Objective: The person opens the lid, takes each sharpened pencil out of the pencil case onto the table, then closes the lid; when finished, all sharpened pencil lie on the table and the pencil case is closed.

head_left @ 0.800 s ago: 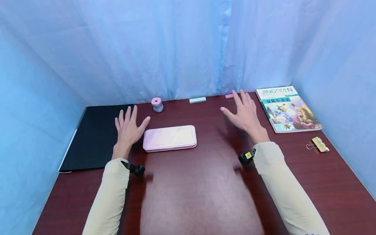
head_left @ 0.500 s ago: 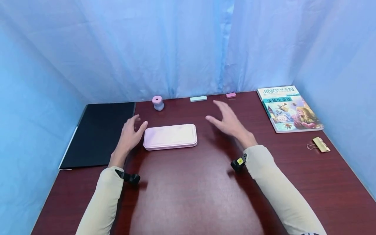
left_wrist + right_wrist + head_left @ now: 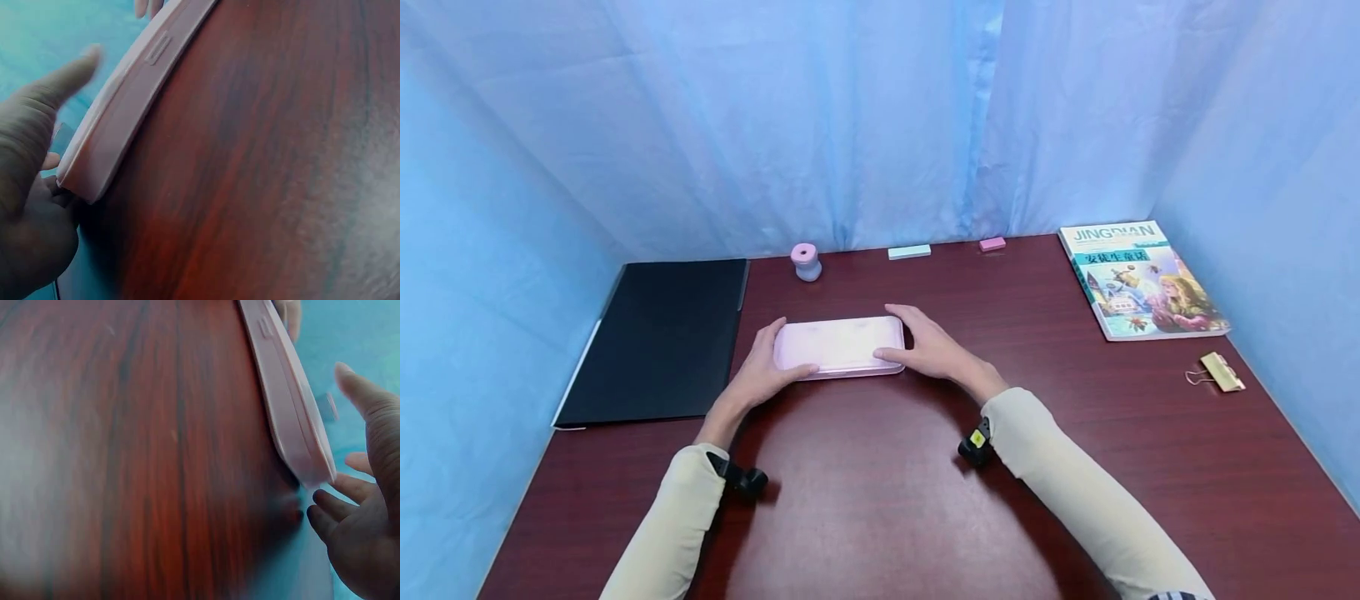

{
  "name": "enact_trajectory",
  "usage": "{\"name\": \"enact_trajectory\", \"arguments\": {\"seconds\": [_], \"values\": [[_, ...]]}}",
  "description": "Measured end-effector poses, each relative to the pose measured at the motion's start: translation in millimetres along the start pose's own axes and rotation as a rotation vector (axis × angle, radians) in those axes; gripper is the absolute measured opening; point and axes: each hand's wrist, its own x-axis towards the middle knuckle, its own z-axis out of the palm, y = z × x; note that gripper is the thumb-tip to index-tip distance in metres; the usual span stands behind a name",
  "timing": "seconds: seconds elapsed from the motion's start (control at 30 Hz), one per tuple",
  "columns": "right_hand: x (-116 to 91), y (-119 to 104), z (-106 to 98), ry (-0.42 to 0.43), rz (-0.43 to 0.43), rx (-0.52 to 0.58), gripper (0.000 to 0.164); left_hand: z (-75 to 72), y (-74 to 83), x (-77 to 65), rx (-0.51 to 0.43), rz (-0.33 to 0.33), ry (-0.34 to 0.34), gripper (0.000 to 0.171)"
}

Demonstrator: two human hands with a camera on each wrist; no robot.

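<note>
A closed pale pink pencil case [image 3: 841,343] lies flat on the dark red wooden table [image 3: 865,483], in front of the person. My left hand [image 3: 760,373] is at its left end, fingers behind the corner and thumb over the front edge. At the opposite end is my right hand [image 3: 934,350], its thumb above the lid and its fingers toward the far corner. In the left wrist view the thumb [image 3: 65,81] is raised off the lid. The right thumb [image 3: 362,394] also stands apart from the case in the right wrist view. Finger contact at the ends is partly hidden.
A black folder [image 3: 655,342] lies at left. Along the back edge are a pink-and-blue spool-shaped object [image 3: 806,262], a mint bar [image 3: 909,252] and a pink bar [image 3: 992,244]. A book [image 3: 1142,283] and a gold binder clip [image 3: 1221,372] lie at right. Blue curtains surround the table.
Both hands have come down and inward from the sides of the case to its two ends. The right hand has travelled farther, moving left. The case has stayed about where it was.
</note>
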Motion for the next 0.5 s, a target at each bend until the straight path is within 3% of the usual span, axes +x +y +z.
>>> {"name": "enact_trajectory", "arguments": {"seconds": [0.3,0.5], "values": [[5.5,-7.6,10.9,-0.061,-0.053,-0.032,0.096,7.8,0.4,-1.6,0.068,0.087,0.004,0.113],[5.1,-7.9,13.2,-0.08,-0.051,-0.068,0.101,11.0,-0.8,-2.4,0.098,0.082,0.04,0.113]]}}
